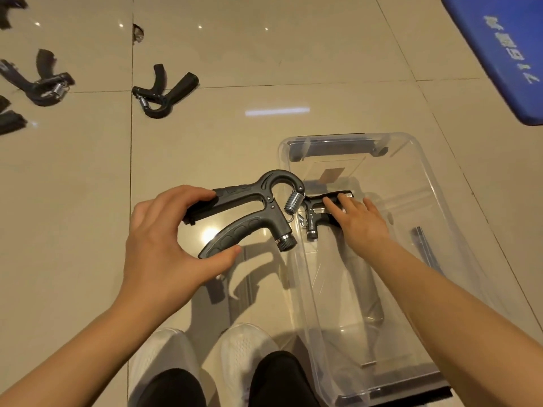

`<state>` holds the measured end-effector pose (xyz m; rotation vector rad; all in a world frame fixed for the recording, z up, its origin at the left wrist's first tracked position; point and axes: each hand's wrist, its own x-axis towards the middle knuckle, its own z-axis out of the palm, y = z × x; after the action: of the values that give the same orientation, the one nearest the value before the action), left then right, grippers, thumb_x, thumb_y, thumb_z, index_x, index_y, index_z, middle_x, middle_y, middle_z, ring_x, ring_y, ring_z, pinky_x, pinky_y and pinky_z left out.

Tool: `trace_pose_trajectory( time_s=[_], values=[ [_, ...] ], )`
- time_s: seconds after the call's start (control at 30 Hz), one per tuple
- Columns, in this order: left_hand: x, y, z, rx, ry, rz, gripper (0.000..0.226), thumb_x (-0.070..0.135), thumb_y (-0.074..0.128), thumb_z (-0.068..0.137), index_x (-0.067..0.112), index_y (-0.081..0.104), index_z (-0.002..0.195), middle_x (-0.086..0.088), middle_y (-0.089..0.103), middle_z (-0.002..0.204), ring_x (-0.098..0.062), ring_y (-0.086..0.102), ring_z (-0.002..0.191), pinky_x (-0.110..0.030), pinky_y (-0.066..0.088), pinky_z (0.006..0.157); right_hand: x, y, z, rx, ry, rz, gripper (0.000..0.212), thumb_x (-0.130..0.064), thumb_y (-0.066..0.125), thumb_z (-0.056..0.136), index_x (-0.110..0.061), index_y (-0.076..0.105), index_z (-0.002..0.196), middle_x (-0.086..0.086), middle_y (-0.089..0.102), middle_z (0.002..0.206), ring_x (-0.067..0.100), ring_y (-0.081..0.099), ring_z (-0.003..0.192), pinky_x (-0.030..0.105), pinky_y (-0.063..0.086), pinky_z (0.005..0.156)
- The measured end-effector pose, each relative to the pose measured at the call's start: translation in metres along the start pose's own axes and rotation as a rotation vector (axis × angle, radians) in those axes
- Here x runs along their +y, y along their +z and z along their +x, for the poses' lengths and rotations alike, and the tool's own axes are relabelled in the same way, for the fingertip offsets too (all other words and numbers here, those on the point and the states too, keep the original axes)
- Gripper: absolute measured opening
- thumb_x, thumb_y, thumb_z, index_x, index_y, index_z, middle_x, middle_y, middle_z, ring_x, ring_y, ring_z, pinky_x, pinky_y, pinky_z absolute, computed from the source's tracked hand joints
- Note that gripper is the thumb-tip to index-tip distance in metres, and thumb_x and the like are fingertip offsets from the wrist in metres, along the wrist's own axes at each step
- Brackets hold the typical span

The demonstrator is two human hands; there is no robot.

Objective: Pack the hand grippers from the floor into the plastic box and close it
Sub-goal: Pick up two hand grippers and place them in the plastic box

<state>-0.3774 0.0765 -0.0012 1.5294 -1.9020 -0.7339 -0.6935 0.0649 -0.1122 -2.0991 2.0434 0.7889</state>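
Hand grippers lay scattered over the tiled floor (73, 177) at the far left, one black gripper with a steel spring (41, 83) close to the edge and another gripper (164, 91) a little way to its right, both well apart from the box. Nearer the person, the left hand (158, 248) held a grey gripper (249, 212) above the floor, fingertips curled over the end of the upper handle and thumb pressed against the tip of the lower one, its spring end reaching to the box's rim. Below, two white shoes (205, 356) showed between the forearms. To the right stood the clear plastic box (411, 259), open, with a dark latch at its far end. Inside it, the right hand (358, 224) rested with fingers nearly straight on a smaller-looking black gripper (316, 212) lying in the box. A blue mat (505, 54) lay at the far right.
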Motion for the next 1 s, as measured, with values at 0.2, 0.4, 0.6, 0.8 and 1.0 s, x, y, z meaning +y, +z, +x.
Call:
trace_pose_trajectory(
  time_s=[0.2, 0.4, 0.6, 0.8, 1.0],
  values=[
    [0.013, -0.002, -0.001, 0.039, 0.035, -0.015, 0.058, 0.053, 0.065, 0.054, 0.039, 0.052, 0.108, 0.033, 0.047, 0.106, -0.002, 0.038, 0.095, -0.004, 0.028, 0.085, -0.007, -0.040, -0.028, 0.273, 0.026, 0.524, 0.059, -0.025, 0.050, 0.094, -0.025, 0.024, 0.147, 0.005, 0.031, 0.148, 0.026, 0.040, 0.128, 0.040, 0.040, 0.099],
    [0.043, 0.010, -0.007, -0.046, 0.072, -0.094, 0.064, 0.057, 0.063, 0.053, 0.045, 0.046, 0.114, 0.035, 0.047, 0.105, -0.004, 0.043, 0.096, -0.004, 0.029, 0.082, -0.012, -0.112, -0.135, 0.742, -0.304, 0.805, 0.048, -0.025, 0.059, 0.087, -0.021, 0.046, 0.132, -0.001, 0.048, 0.131, 0.011, 0.047, 0.120, 0.020, 0.038, 0.099],
    [0.054, 0.027, -0.016, -0.267, -0.060, -0.354, 0.075, 0.060, 0.067, 0.047, 0.051, 0.044, 0.117, 0.024, 0.058, 0.105, 0.000, 0.054, 0.106, -0.018, 0.039, 0.088, 0.004, -0.108, -0.160, 0.734, -0.442, 0.545, 0.036, -0.026, 0.061, 0.087, -0.021, 0.055, 0.122, 0.002, 0.059, 0.127, 0.020, 0.049, 0.123, 0.042, 0.042, 0.095],
    [0.060, 0.038, -0.008, -0.351, 0.009, -0.300, 0.067, 0.073, 0.048, 0.062, 0.058, 0.035, 0.125, 0.021, 0.051, 0.121, 0.009, 0.047, 0.109, -0.004, 0.032, 0.084, 0.015, -0.111, -0.152, 0.656, -0.347, 0.616, 0.026, -0.028, 0.059, 0.088, -0.016, 0.066, 0.110, -0.005, 0.067, 0.109, 0.011, 0.057, 0.106, 0.036, 0.042, 0.090],
    [0.045, 0.045, -0.016, -0.519, 0.284, 0.025, 0.103, 0.092, 0.037, 0.059, 0.051, -0.005, 0.144, 0.014, -0.012, 0.157, -0.005, -0.010, 0.143, -0.038, 0.006, 0.115, 0.028, -0.113, -0.158, 0.698, -0.112, 0.971, 0.028, -0.022, 0.063, 0.085, -0.019, 0.059, 0.112, -0.009, 0.062, 0.102, 0.009, 0.058, 0.095, 0.020, 0.046, 0.083]
  ],
)
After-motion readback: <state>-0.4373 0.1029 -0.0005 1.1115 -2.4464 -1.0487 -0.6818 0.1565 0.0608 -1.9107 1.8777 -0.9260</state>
